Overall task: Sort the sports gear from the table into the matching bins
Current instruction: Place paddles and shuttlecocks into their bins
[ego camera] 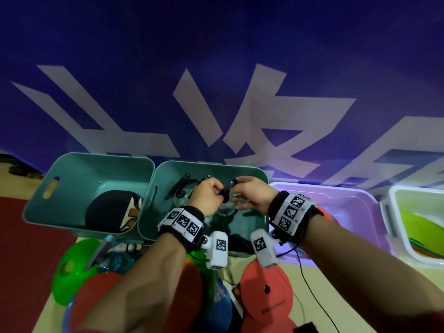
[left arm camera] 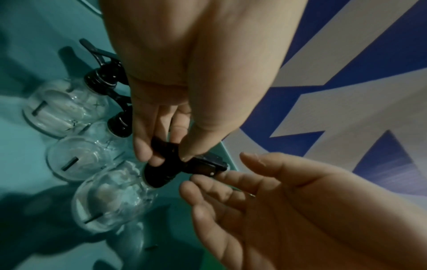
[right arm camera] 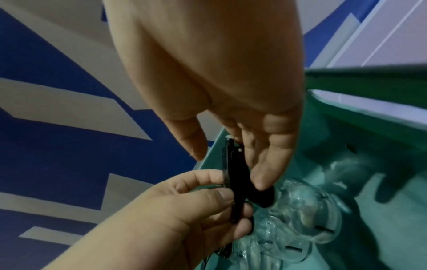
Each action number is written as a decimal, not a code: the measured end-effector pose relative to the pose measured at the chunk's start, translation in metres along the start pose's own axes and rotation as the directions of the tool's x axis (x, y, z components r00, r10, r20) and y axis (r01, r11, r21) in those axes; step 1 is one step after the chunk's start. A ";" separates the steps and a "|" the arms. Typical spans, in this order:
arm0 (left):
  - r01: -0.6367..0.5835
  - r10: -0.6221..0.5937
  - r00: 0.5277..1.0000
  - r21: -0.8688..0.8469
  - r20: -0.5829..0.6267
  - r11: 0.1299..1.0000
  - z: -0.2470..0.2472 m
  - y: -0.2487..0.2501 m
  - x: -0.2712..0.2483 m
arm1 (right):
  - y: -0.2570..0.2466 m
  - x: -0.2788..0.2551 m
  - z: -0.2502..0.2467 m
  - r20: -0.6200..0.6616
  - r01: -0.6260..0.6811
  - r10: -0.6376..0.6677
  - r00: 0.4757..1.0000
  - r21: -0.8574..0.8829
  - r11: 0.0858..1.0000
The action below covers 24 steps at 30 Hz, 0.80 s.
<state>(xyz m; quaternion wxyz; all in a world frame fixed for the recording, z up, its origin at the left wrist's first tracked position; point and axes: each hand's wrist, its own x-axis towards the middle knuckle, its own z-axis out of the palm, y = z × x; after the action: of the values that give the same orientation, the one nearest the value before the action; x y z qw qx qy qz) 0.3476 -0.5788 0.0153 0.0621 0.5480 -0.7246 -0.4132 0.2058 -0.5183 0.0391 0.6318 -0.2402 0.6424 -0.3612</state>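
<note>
1. Spray bottle (left arm camera: 120, 197), clear with a black trigger top, hangs over the middle teal bin (ego camera: 168, 169).
2. Left hand (ego camera: 206, 198) pinches its trigger.
3. Right hand (ego camera: 254, 193), fingers loosely spread, touches the nozzle.

Dim, bluish light throughout. The head view bends strongly at its edges. Both wrist views are soft and noisy; dark shadows pool in the teal bin (left arm camera: 27, 45) beneath the hands.
</note>
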 end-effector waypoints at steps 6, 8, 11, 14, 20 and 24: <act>0.032 -0.032 0.999 0.000 0.020 0.999 0.005 -0.004 0.011 | -0.002 0.014 0.003 -0.033 -0.055 0.056 0.998 0.048 0.997; 0.040 -0.040 0.999 0.003 0.021 0.999 0.006 -0.005 0.014 | -0.001 0.018 0.004 -0.035 -0.078 0.080 0.996 0.062 0.995; 0.051 -0.051 0.998 0.003 0.038 0.999 0.007 -0.008 0.016 | 0.000 0.022 0.005 -0.029 -0.107 0.110 0.993 0.101 0.989; 0.066 -0.065 0.995 -0.017 0.082 0.998 0.009 -0.010 0.017 | 0.001 0.022 0.004 -0.008 -0.124 0.126 0.992 0.118 0.985; 0.103 -0.097 0.992 -0.071 0.084 0.992 0.007 -0.009 0.020 | 0.002 0.017 0.005 0.011 -0.139 0.138 0.990 0.074 0.988; 0.104 -0.095 0.993 -0.131 0.074 0.986 0.006 -0.003 0.011 | 0.001 0.007 0.005 -0.018 -0.096 0.097 0.995 0.073 0.993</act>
<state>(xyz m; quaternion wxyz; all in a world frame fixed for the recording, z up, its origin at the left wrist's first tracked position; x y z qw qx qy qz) 0.3429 -0.5851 0.0054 0.0538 0.5638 -0.6685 -0.4821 0.2100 -0.5238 0.0342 0.6497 -0.1820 0.6467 -0.3557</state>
